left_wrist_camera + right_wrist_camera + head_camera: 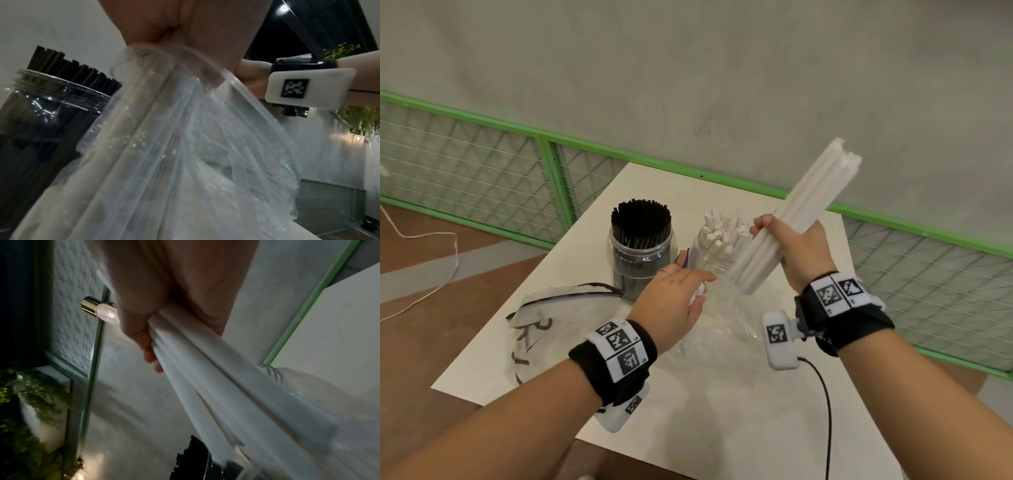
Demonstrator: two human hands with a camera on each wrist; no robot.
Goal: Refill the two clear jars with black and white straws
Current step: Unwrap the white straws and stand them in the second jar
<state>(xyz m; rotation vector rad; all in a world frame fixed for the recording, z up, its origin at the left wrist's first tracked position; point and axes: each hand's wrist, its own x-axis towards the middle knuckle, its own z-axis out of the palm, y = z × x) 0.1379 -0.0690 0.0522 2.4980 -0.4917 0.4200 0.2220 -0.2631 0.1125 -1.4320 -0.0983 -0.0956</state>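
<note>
A clear jar packed with black straws stands on the white table. Beside it on the right is a clear jar partly filled with white straws. My right hand grips a thick bundle of white straws, held slanted in the air, lower ends close to that jar's front. My left hand pinches the rim of a crumpled clear plastic bag lying in front of the jars.
A second flattened plastic bag with black lettering lies at the table's left corner. A green mesh fence and a grey wall run behind the table. A black cable trails from my right wrist device across the table's near part.
</note>
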